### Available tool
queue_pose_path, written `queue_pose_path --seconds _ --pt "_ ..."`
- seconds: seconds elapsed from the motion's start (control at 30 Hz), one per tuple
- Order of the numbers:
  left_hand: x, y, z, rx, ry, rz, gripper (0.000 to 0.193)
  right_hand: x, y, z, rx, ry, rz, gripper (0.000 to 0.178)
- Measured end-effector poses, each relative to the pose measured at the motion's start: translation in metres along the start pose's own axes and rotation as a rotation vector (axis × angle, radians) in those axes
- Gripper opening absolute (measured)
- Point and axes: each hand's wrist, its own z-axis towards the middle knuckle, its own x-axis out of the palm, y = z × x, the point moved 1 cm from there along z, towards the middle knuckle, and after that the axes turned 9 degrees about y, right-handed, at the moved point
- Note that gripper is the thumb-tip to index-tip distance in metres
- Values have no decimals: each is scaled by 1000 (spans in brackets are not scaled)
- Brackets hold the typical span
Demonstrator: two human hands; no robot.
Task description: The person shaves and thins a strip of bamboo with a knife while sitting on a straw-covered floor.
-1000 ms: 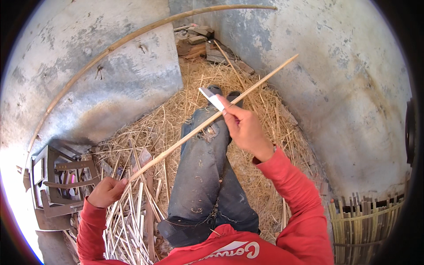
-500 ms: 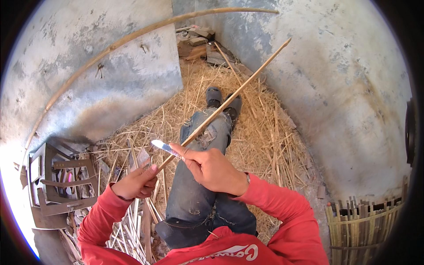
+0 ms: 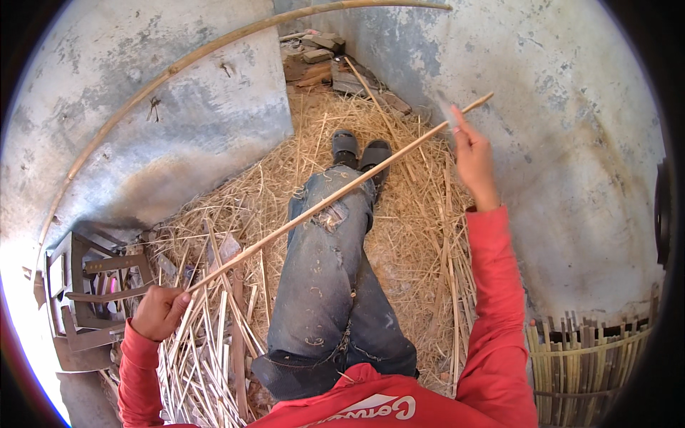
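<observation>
A long, thin bamboo stick [image 3: 307,215] slants across my legs, rising from lower left to upper right. Its near end sits in my left hand [image 3: 161,311], which is closed around it beside my left thigh. Stretched out far to the right, my right hand [image 3: 474,158] grips a knife [image 3: 446,109] close to the stick's far end. Motion smears the blade, which crosses the stick; whether it touches the wood I cannot tell. The knife's handle is mostly hidden by my fingers.
Shavings [image 3: 407,250] cover the floor around my outstretched legs [image 3: 321,285]. Split strips [image 3: 207,371] lie heaped at my left, near a wooden frame [image 3: 107,335]. A long curved pole [image 3: 171,70] leans along the wall. At right stands a slatted bamboo basket [image 3: 592,364]; bricks [image 3: 317,55] fill the far corner.
My right hand with the knife has moved from beside my left hand up and right along the stick. My left hand has drawn back down and left, and the stick lies at a flatter slant.
</observation>
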Motion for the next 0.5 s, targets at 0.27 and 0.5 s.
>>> queue_pose_path --seconds 0.27,0.5 --pt "-3 3 -4 51 -94 132 52 9 -3 0 -72 -120 -43 42" --pt "-8 -11 -10 49 -72 123 49 67 92 -72 -131 232 204 42"
